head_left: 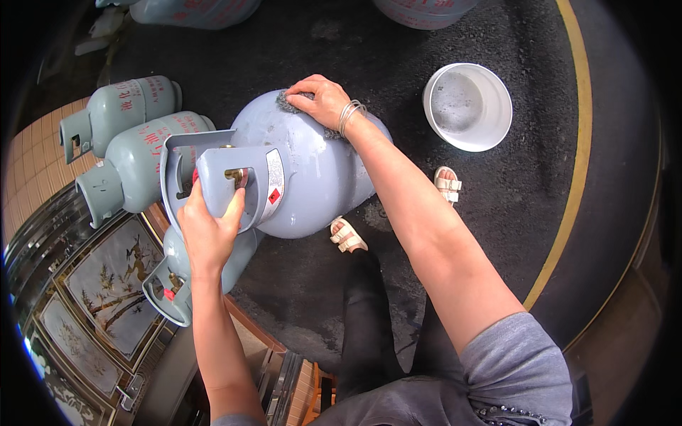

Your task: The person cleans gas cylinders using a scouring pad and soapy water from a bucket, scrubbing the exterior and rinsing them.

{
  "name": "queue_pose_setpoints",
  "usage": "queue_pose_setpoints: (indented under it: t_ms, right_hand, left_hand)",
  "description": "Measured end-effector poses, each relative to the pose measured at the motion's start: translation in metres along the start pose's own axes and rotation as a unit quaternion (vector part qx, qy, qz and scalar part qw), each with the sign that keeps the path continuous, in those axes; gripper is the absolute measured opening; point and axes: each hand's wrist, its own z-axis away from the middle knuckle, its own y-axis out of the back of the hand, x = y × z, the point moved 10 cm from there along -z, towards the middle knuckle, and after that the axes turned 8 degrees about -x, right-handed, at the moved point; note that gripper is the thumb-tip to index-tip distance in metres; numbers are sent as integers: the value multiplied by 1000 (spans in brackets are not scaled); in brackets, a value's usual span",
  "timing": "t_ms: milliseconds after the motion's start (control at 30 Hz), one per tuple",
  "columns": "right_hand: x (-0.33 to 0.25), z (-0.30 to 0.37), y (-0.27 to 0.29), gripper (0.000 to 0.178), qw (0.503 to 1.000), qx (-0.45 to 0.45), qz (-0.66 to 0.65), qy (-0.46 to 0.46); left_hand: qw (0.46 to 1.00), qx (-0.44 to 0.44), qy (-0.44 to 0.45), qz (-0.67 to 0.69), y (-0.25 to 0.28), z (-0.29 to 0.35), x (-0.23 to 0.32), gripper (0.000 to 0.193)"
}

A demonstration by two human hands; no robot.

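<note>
A grey-blue gas cylinder [312, 177] leans tilted on the dark floor in front of me. My left hand [209, 231] grips its collar handle [227, 174] near the brass valve. My right hand [323, 99] presses a grey scouring pad [288, 103] onto the cylinder's rounded shoulder. Thin bangles circle that wrist.
Two more cylinders [135, 135] lie on their sides at the left, another [192, 277] stands below my left hand. A white plastic basin [469, 106] with some water sits to the right. A yellow floor line [579, 163] curves past. My sandalled feet [348, 234] stand near the cylinder.
</note>
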Motion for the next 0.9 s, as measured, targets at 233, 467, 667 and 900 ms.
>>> queue_pose_setpoints:
  t_ms: [233,467,667,900]
  right_hand:
    - [-56,111,-30,18,980,133,129,76]
    - [-64,31,-52,14,980,-92,143,108]
    - [-53,155,-26,16,978,9,129,165]
    - [1,58,-12,15,996,28,89,9]
  left_hand:
    - [999,-5,-30,11,-5,25,0,33]
    - [990,-40,-108,-82,-32,56,16,47]
    - [979,-54,-136,-141,-38,84,29,38]
    - [967,-64,-187,-162,-59,107,42,32]
